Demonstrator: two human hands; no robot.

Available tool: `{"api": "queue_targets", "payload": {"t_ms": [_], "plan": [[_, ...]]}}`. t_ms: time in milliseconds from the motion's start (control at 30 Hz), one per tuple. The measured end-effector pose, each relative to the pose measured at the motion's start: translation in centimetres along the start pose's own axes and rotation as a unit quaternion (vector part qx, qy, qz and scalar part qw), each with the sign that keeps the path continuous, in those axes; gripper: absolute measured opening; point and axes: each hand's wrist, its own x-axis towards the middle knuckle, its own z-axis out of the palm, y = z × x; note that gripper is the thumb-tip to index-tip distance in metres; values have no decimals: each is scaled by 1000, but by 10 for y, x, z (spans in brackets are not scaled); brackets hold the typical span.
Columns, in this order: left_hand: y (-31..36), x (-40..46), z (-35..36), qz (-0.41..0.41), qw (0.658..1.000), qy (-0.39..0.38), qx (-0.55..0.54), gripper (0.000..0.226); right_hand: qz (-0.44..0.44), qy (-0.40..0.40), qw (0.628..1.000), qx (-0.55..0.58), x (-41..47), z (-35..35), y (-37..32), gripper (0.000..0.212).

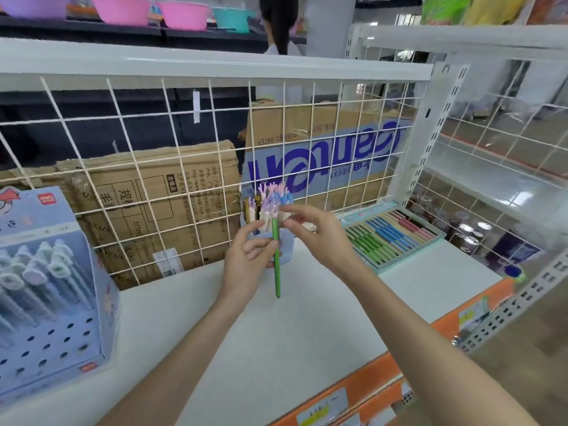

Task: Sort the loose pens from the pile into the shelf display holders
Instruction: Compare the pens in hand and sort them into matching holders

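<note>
Pinching an upright green pen (277, 265), left hand (246, 265); right hand (319, 232) pinching something unclear.

Location: retail stationery shop
Fixtures: white shelf (307, 318) with wire grid back (184, 142), orange price strip (384, 373)
Stock: boxed pen displays (390, 238), cartons (147, 204)

White shelf board (307, 318): smooth, matt. White wire grid panel (172, 167): coated metal, slight sheen. Brown cardboard boxes (159, 192): rough, matt, taped. Slim green plastic pen (277, 269): glossy.

White shelf (276, 348) with pen boxes (392, 238)
</note>
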Motion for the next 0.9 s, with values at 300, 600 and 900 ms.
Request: {"api": "queue_targets", "payload": {"t_ms": [300, 600, 900], "plan": [[-25, -12, 67, -27, 996, -86, 5, 35, 102, -39, 980, 169, -23, -58, 47, 17], [-75, 2, 141, 126, 922, -100, 351, 33, 133, 18, 982, 131, 19, -156, 139, 17], [-127, 23, 232, 214, 804, -63, 552, 54, 147, 3, 982, 118, 59, -200, 211, 13]]}}
